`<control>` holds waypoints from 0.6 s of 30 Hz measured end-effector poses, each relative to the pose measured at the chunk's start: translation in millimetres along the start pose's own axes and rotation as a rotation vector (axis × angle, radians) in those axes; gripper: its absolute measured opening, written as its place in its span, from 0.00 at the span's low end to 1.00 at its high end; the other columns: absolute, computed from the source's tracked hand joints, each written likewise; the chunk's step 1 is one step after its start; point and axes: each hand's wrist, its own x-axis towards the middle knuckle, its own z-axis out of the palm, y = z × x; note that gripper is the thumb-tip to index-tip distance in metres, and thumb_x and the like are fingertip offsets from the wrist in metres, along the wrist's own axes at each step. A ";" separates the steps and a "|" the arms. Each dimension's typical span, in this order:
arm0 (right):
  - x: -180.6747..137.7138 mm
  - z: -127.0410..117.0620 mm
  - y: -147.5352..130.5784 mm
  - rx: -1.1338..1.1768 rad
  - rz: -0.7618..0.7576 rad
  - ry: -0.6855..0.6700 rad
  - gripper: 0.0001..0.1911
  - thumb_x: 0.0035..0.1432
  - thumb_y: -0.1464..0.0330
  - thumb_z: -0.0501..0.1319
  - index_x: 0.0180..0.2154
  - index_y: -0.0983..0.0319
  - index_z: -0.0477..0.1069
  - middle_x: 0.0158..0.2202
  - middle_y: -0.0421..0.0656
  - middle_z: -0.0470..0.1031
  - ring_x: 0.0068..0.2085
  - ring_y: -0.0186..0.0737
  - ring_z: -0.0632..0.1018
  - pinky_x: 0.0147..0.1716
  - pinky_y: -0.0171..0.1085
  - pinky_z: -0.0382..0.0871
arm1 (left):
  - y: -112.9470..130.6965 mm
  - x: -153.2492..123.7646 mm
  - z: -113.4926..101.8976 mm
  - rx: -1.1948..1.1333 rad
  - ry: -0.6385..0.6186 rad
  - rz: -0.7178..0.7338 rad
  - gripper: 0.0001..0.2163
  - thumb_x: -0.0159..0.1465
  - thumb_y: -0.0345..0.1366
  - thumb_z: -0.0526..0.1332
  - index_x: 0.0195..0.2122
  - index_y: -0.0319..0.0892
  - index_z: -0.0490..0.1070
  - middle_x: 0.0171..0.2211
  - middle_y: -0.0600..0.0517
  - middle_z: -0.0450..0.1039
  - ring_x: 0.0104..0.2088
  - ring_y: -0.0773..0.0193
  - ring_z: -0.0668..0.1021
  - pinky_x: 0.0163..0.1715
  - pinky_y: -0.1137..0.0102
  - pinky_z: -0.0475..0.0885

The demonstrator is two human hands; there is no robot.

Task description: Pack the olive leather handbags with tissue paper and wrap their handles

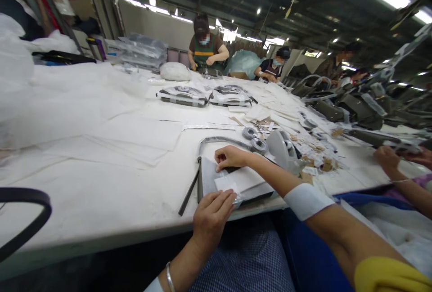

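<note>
In front of me at the table's edge lies a dark handbag (pixel 200 181) with white paper over its side and a wrapped handle arching behind it. A white packet (pixel 248 180) with clear plastic at its near end rests on the bag. My left hand (pixel 213 213) is closed at the packet's near corner, fingers together over the plastic, thumb hidden. My right hand (pixel 232 157) is above the bag's upper part, fingers curled in a pinch; what they hold is hidden. A dark strap (pixel 189 193) sticks out left of the bag.
Rolls of grey wrapping (pixel 259 145) and a white tape dispenser (pixel 281 148) stand behind the bag. Paper sheets (pixel 111 143) cover the left; scraps and tags lie right. Two wrapped bags (pixel 184 95) lie farther back. Co-workers are opposite; another person's hands (pixel 388 161) are at right.
</note>
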 end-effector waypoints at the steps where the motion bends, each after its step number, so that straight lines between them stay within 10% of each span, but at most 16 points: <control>1: -4.1 2.2 -0.1 0.013 0.037 0.084 0.16 0.55 0.58 0.67 0.36 0.66 0.74 0.31 0.42 0.76 0.33 0.36 0.73 0.35 0.34 0.65 | 0.0 -0.1 0.1 -0.006 0.004 0.000 0.15 0.67 0.30 0.61 0.55 0.44 0.71 0.50 0.51 0.78 0.45 0.59 0.79 0.45 0.63 0.79; 7: -62.9 12.5 -14.6 -0.024 -0.041 0.056 0.40 0.57 0.52 0.64 0.66 0.57 0.57 0.69 0.53 0.55 0.68 0.53 0.58 0.65 0.53 0.48 | 1.0 1.3 1.1 0.011 0.076 0.040 0.13 0.68 0.31 0.61 0.52 0.45 0.73 0.46 0.51 0.80 0.44 0.57 0.80 0.43 0.61 0.79; 10: -80.4 14.1 -17.4 -0.105 -0.010 -0.066 0.52 0.49 0.48 0.68 0.69 0.54 0.49 0.72 0.53 0.44 0.71 0.59 0.46 0.66 0.60 0.36 | -1.8 -1.2 3.0 0.047 0.104 0.090 0.12 0.67 0.28 0.61 0.51 0.44 0.74 0.45 0.51 0.80 0.45 0.57 0.80 0.44 0.62 0.77; 18: -54.0 10.1 2.8 -0.155 -0.004 -0.074 0.59 0.43 0.41 0.67 0.70 0.51 0.45 0.70 0.47 0.53 0.69 0.57 0.56 0.66 0.59 0.44 | -26.7 2.2 7.6 0.159 0.069 0.377 0.21 0.68 0.27 0.57 0.62 0.48 0.65 0.49 0.58 0.78 0.47 0.64 0.80 0.55 0.72 0.73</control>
